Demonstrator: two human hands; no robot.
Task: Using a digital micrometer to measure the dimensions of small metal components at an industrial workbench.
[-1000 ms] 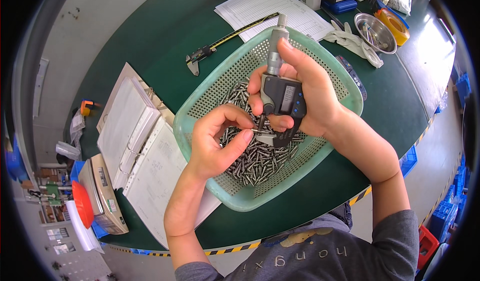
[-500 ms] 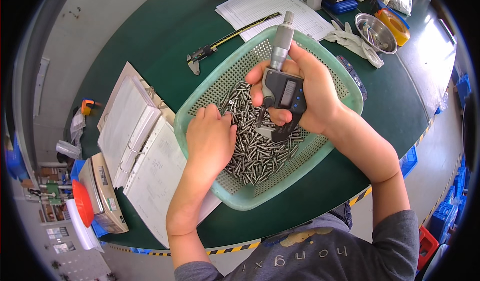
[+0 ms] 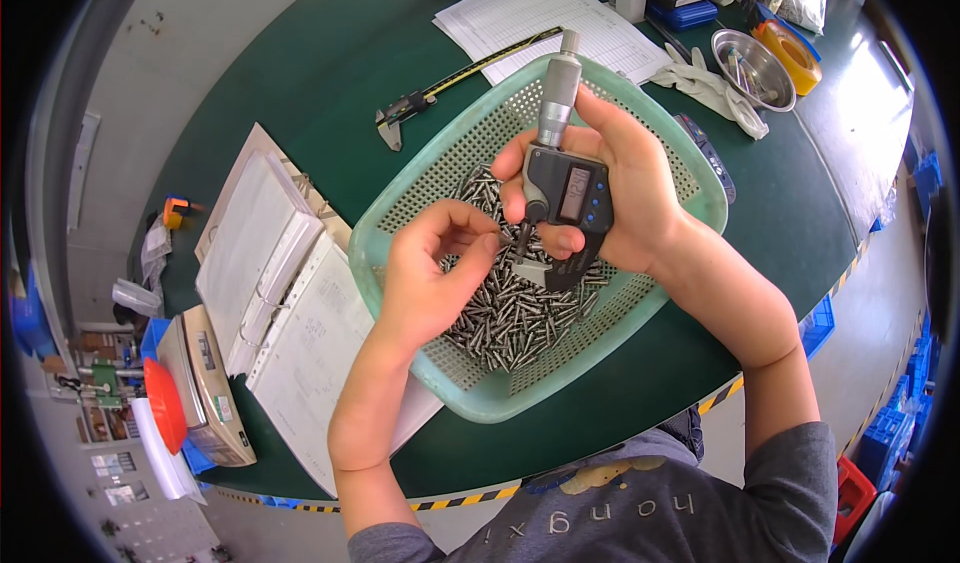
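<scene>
Right hand (image 3: 640, 188) grips a micrometer (image 3: 548, 175), pins (image 3: 512, 318) below it. Left hand (image 3: 425, 273) curls just left of the micrometer; whether it pinches one I cannot tell. Probably measuring; next calls for seating one squarely

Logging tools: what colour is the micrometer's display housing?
Micrometer housing: dark grey to black, best in head view.

A bare lane of bench (image 3: 300, 93) runs inside the far-left edge, between ring binder (image 3: 250, 238) and caliper (image 3: 403, 109); nearer, a perforated green basket (image 3: 480, 408) blocks passage, its opening partly barred by a digital micrometer (image 3: 566, 198).
</scene>
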